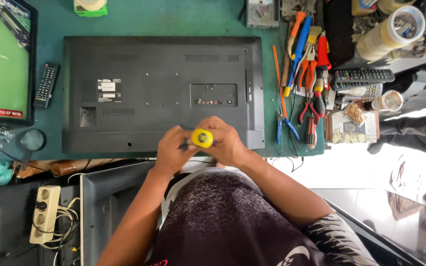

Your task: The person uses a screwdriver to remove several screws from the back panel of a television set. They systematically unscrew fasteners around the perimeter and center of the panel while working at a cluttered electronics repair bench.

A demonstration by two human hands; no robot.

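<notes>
Fingers (218, 129) of both hands close around a yellow-capped screwdriver (202, 138) held upright over the black television back (139, 69).

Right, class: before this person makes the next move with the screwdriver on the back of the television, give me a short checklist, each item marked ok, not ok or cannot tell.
1. Both hands on the tool: left hand and right hand close around the yellow-handled screwdriver: ok.
2. Tip seated in a screw: hidden under the hands: cannot tell.
3. Television lying flat, back panel up, on the green bench: ok.
4. Spare tools within sight: pliers and screwdrivers lie right of the set: ok.
5. Panel free of loose items: nothing rests on it apart from the hands: ok.
6. Set unplugged: no cable end shows clearly: cannot tell.
</notes>
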